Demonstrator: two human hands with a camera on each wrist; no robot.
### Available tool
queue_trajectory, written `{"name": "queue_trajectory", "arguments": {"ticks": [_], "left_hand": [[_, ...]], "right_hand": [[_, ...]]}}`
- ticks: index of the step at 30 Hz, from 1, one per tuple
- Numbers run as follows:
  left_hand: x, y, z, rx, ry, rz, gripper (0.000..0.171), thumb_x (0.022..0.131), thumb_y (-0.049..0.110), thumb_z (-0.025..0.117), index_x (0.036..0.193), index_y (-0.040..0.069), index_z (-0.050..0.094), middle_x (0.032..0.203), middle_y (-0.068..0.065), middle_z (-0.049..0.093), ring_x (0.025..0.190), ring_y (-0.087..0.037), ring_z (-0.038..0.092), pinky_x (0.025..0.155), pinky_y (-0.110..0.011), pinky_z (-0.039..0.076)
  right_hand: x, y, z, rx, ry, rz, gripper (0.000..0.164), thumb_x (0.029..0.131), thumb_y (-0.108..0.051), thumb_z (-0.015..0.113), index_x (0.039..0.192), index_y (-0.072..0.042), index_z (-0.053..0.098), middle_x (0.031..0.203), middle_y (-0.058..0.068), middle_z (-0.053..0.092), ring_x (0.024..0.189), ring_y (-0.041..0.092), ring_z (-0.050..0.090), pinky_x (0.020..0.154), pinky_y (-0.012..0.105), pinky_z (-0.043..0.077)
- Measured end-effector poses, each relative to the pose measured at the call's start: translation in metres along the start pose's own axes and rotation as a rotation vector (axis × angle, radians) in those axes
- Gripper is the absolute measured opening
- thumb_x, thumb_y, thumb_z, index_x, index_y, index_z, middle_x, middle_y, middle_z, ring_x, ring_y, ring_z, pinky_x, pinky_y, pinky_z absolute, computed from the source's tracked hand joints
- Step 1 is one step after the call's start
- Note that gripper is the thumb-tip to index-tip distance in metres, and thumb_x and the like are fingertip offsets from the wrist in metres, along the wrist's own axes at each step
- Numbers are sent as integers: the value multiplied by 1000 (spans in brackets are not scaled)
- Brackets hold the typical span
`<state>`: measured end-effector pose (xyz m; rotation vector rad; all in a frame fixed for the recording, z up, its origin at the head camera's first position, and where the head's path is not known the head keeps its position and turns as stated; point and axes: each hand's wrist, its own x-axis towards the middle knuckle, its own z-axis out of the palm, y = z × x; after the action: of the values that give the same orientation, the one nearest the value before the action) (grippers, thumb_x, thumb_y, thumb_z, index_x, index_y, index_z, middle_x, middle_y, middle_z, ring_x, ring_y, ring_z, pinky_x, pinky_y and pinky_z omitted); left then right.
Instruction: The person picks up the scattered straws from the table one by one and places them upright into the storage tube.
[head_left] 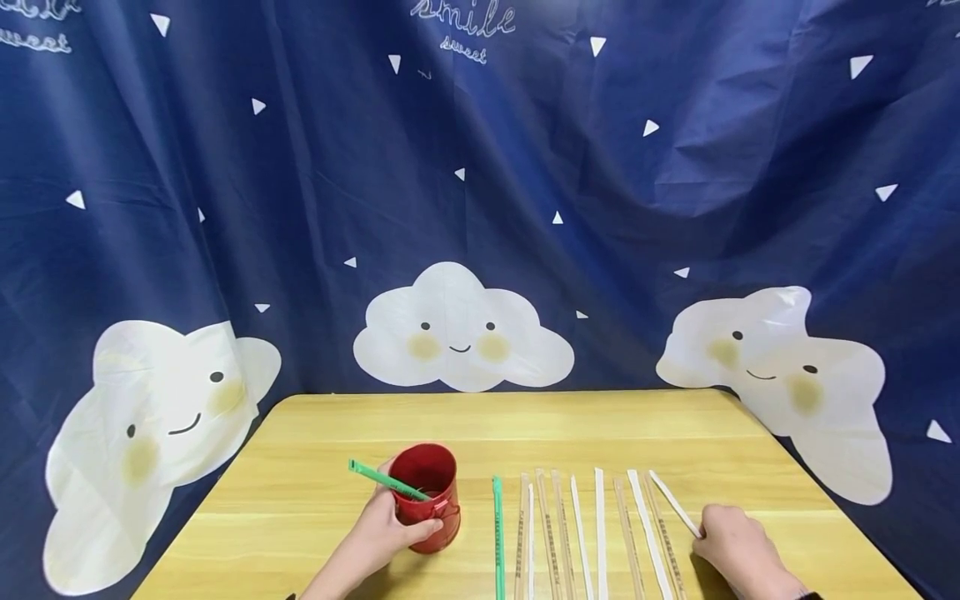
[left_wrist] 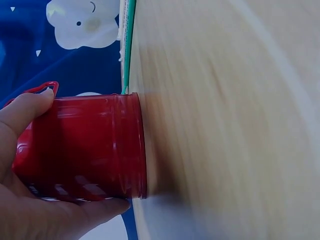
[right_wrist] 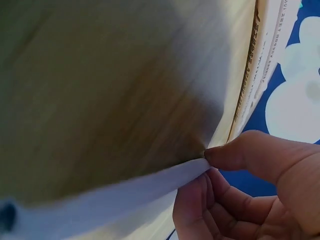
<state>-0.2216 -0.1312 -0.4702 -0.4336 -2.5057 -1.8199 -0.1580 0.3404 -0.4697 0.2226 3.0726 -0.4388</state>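
My left hand (head_left: 386, 521) grips a small red metal bucket (head_left: 442, 533) with a wire handle. In the left wrist view the thumb lies on one side of the bucket (left_wrist: 85, 145) and fingers on the other. A green wrapped straw (head_left: 378, 476) leans in the bucket, its upper end sticking out to the left. My right hand (head_left: 738, 546) pinches a white wrapped straw (head_left: 675, 503) between thumb and finger at the right end of a row of straws. In the right wrist view this white straw (right_wrist: 115, 192) stretches left from the fingertips, close to the table.
Side by side on the wooden table (head_left: 322, 433) lie several wrapped straws: a green straw (head_left: 498, 533), brown-wrapped straws such as one (head_left: 550, 533), and white straws such as one (head_left: 601, 533). A dark blue curtain (head_left: 525, 225) with smiling clouds hangs behind the table's far edge.
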Motion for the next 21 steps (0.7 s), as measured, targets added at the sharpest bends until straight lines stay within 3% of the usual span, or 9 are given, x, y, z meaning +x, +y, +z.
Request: {"name": "queue_trajectory", "arguments": {"ticks": [6, 13, 21], "left_hand": [[-1, -1, 1, 5, 7, 16, 95, 69, 8, 93, 147, 6, 37, 137, -10, 57, 128, -30, 55, 104, -30, 43], [-2, -1, 0, -5, 2, -6, 94, 70, 9, 93, 146, 6, 38, 136, -10, 58, 128, -29, 55, 105, -31, 42], [0, -1, 1, 24, 11, 25, 95, 69, 10, 93, 146, 4, 37, 136, -12, 58, 128, -32, 55, 106, -36, 43]], "right_hand": [[-4, -1, -1, 11, -12, 19, 24, 78, -12, 73, 69, -11, 51, 66, 2, 48, 61, 22, 46, 53, 39, 41], [-10, -1, -4, 23, -44, 42, 22, 79, -15, 73, 70, -13, 53, 67, 1, 49, 62, 22, 47, 54, 39, 41], [-10, -9, -7, 21, 18, -3, 19, 77, -15, 72, 70, -13, 55, 65, -1, 49, 60, 19, 44, 52, 36, 38]]}}
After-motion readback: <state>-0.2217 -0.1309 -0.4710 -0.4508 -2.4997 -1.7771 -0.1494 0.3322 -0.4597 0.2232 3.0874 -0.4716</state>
